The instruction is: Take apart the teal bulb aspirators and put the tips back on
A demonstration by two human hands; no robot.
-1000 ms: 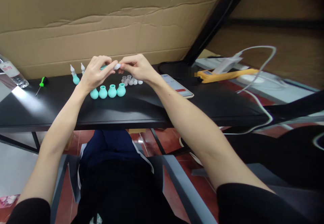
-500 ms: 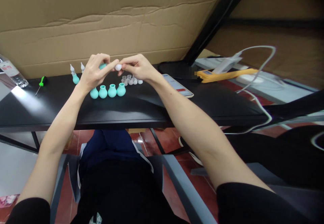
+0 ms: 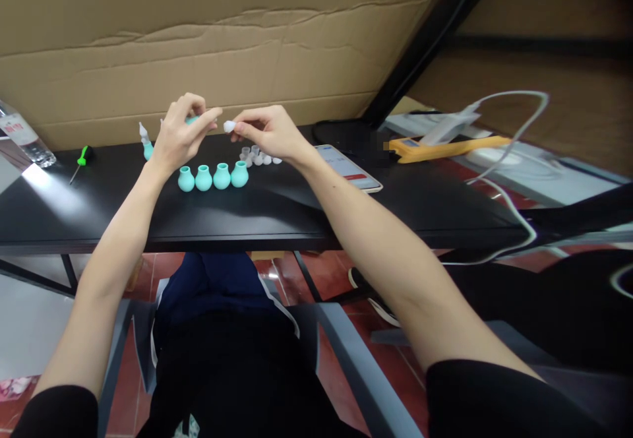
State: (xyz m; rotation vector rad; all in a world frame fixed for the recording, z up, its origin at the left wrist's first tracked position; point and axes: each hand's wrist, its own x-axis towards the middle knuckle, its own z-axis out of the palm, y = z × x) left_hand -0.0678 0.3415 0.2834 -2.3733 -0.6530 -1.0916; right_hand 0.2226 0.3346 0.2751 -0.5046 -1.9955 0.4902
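Right hand (image 3: 270, 133) pinches white cap (image 3: 229, 126) beside left hand (image 3: 179, 134).

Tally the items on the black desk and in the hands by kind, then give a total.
Loose teal bulbs standing in a row: 4
Teal bulb in left hand: 1
White tip in right hand: 1
Phone: 1
Green screwdriver: 1
Total: 8

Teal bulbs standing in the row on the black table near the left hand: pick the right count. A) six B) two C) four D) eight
C: four teal bulbs stand side by side on the black table, just below the left hand.
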